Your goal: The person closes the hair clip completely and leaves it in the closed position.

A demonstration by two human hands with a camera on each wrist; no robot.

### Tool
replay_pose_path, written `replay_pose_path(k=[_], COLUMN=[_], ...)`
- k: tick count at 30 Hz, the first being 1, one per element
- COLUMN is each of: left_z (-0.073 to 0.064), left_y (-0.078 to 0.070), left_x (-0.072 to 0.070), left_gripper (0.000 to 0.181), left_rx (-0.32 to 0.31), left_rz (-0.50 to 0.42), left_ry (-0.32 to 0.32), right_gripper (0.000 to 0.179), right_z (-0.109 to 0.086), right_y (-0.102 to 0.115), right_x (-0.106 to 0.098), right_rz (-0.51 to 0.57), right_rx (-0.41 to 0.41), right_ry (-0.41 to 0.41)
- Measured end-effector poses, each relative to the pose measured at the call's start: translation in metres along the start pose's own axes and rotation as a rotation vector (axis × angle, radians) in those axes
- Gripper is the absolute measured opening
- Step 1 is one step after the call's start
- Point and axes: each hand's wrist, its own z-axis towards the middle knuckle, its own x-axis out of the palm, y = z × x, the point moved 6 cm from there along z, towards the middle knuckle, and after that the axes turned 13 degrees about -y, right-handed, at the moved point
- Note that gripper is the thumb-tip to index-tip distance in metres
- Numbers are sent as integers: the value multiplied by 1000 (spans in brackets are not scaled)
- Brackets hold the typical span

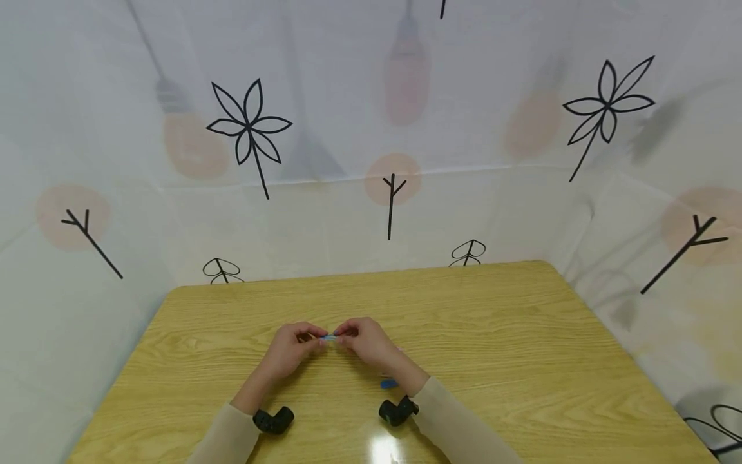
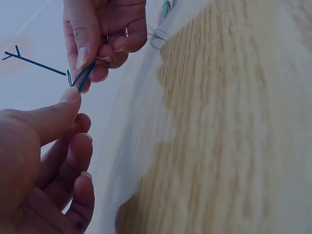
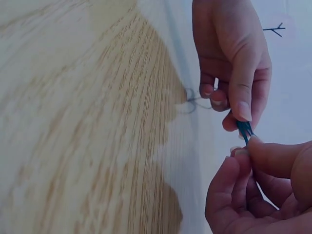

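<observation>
A small, thin blue looped strip (image 1: 329,338) spans the gap between both hands just above the table. My left hand (image 1: 285,352) pinches one end with thumb and finger. On the opposite end, my right hand (image 1: 368,346) has a similar pinch. Up close in the left wrist view, the looped strip (image 2: 86,77) shows narrow teal strands spread in a V. In the right wrist view its strands (image 3: 244,128) lie closer together. Fingertips cover both ends, so its exact kind cannot be told.
A flat blue piece (image 1: 389,383) lies on the wood-grain table (image 1: 493,361), partly behind the right forearm, with small pale pink bits near it. Printed white cloth (image 1: 342,225) hangs round the table's back and sides. Black devices (image 1: 275,421) sit at both wrists.
</observation>
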Motion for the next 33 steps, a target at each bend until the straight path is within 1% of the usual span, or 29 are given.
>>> replay_pose_path(k=[3,6,10,14,19,21,23,26,33], left_z=[0,0,0,-1,-3,-4,-4,-5,-3], left_y=[-2,-3,-4,-8,-14,-17,-19,-21,-19], left_x=[0,0,0,-1,-3,-3,-4,-4,-4], left_gripper=[9,8,8,8,7,6,6,6,5], left_rx=[6,10,19,34,68,88,101,104,78], left_rz=[16,29,48,67,67,64,59,50,28], left_ry=[-12,-32,-76,-118,-163,-174,-180,-189,-212], right_gripper=[13,14,15,18,24,22,17,11,17], right_z=[0,0,0,-1,-1,-1,-1,-1,0], right_y=[-1,0,0,2,4,5,6,6,5], right_x=[-1,-2,-2,-3,-5,-7,-8,-10,-8], right_rz=[25,24,7,20,29,5,-23,-55,-59], right_rx=[-1,-2,0,2,-15,-40,-65,-85,-96], right_ry=[-3,-7,-7,-15,-65,-96,-118,-127,-97])
